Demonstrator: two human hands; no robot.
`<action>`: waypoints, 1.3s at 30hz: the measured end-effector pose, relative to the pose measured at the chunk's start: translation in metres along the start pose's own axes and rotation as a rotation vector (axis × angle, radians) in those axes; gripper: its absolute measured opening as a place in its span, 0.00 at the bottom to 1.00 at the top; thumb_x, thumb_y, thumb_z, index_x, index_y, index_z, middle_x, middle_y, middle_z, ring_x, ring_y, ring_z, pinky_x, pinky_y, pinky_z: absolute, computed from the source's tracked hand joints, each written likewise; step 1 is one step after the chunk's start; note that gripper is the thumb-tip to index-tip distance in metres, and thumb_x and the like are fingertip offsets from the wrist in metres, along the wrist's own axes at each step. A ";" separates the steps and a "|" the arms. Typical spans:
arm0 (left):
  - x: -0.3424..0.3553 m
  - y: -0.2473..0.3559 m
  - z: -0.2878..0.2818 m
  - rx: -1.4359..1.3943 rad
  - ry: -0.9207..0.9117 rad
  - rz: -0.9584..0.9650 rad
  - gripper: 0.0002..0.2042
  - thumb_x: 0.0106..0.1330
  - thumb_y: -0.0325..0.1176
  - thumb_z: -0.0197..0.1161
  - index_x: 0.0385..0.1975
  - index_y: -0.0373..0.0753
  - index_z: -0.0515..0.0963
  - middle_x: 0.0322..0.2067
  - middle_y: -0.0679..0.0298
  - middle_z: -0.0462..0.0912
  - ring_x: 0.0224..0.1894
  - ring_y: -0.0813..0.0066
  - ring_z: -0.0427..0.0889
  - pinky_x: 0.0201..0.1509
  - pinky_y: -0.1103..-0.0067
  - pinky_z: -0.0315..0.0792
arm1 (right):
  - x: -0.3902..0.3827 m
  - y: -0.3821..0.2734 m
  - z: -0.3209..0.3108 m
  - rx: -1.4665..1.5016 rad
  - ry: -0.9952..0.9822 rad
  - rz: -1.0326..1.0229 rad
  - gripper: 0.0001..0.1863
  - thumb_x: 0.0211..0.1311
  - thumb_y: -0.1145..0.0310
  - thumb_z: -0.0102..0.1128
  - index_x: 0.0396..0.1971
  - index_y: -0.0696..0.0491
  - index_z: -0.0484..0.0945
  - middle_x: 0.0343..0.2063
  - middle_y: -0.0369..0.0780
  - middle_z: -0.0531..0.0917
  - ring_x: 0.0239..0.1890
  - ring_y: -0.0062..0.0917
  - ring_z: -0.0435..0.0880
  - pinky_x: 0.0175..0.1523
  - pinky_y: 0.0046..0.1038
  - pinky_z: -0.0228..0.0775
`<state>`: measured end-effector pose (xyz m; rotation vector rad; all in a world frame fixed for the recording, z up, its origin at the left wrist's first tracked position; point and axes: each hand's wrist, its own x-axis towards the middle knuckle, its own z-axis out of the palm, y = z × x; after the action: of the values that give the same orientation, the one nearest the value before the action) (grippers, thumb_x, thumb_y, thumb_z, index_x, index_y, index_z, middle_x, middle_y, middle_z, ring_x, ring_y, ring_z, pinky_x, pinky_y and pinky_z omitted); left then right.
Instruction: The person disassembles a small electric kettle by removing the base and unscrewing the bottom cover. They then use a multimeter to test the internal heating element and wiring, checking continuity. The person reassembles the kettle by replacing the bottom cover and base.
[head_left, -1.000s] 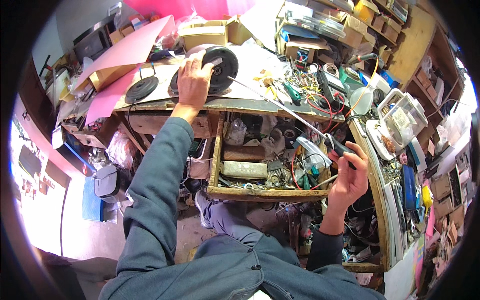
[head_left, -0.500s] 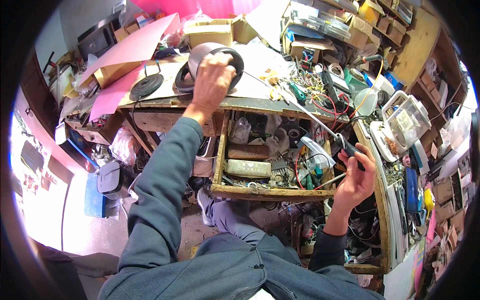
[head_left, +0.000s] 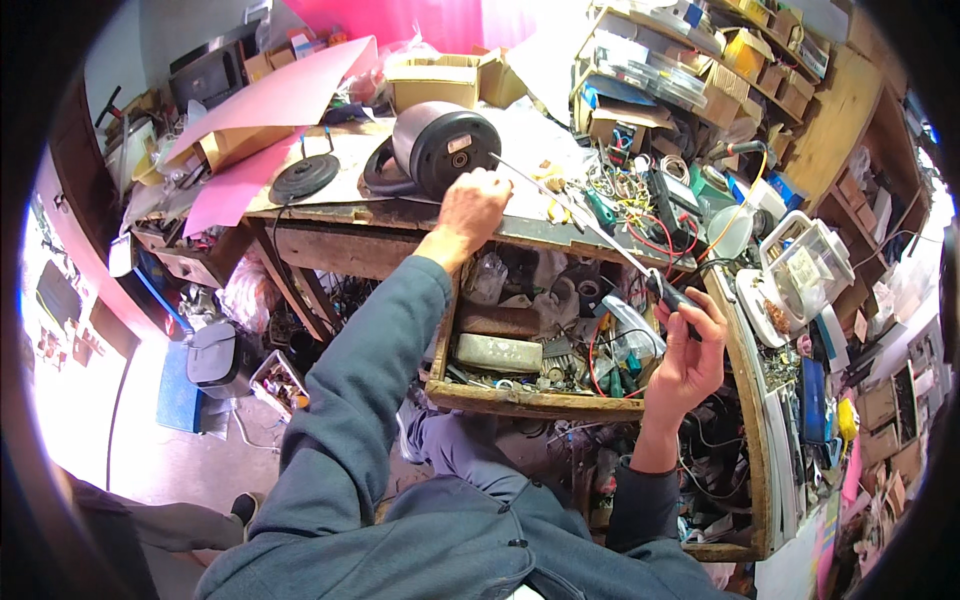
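A black cylindrical appliance point(head_left: 432, 135) lies on its side on the cluttered worktable point(head_left: 345, 215), tilted against a black ring point(head_left: 380, 185), its round base facing me. My left hand point(head_left: 470, 215) is at its lower right edge, fingers curled; what they hold, if anything, is hidden. My right hand point(head_left: 690, 350) grips the black handle of a long thin-shafted tool point(head_left: 590, 225), whose tip reaches up beside the appliance's base and my left fingers. A black disc point(head_left: 305, 177) with a cable lies to the left. Wires and green-handled tools point(head_left: 600, 208) lie right of the shaft.
An open drawer point(head_left: 525, 400) full of parts sits below the tabletop. Pink sheets point(head_left: 260, 90) and cardboard boxes point(head_left: 432, 85) are at the back; packed shelves point(head_left: 740, 70) and a clear container point(head_left: 800, 260) are at the right. Another person's leg point(head_left: 180, 525) shows at lower left.
My left hand has come down and right off the top of the appliance, uncovering its round base. My right hand still grips the handle, shifted slightly.
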<state>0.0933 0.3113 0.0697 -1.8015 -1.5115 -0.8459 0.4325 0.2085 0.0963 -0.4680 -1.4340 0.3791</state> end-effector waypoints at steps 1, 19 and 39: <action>-0.006 -0.001 -0.009 0.029 0.080 0.014 0.06 0.68 0.35 0.66 0.37 0.41 0.82 0.32 0.60 0.82 0.39 0.61 0.82 0.44 0.67 0.76 | -0.001 0.000 0.001 0.006 -0.003 0.004 0.08 0.71 0.87 0.58 0.47 0.64 0.79 0.58 0.50 0.77 0.50 0.32 0.88 0.55 0.32 0.88; -0.061 -0.074 -0.046 -0.150 0.037 -0.640 0.48 0.65 0.67 0.66 0.70 0.27 0.66 0.63 0.37 0.75 0.68 0.42 0.71 0.75 0.57 0.63 | -0.002 0.002 0.015 -0.004 -0.024 -0.044 0.08 0.71 0.85 0.60 0.46 0.63 0.81 0.57 0.51 0.78 0.48 0.31 0.89 0.53 0.29 0.88; -0.056 -0.076 -0.049 -0.257 0.037 -0.629 0.55 0.61 0.65 0.71 0.73 0.24 0.59 0.64 0.31 0.73 0.68 0.40 0.73 0.72 0.59 0.68 | -0.018 0.016 0.010 0.070 0.015 0.134 0.09 0.73 0.84 0.58 0.50 0.62 0.79 0.57 0.47 0.79 0.47 0.29 0.89 0.54 0.29 0.87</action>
<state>0.0075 0.2507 0.0588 -1.4634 -2.0598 -1.4141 0.4206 0.2132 0.0732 -0.5107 -1.3741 0.5302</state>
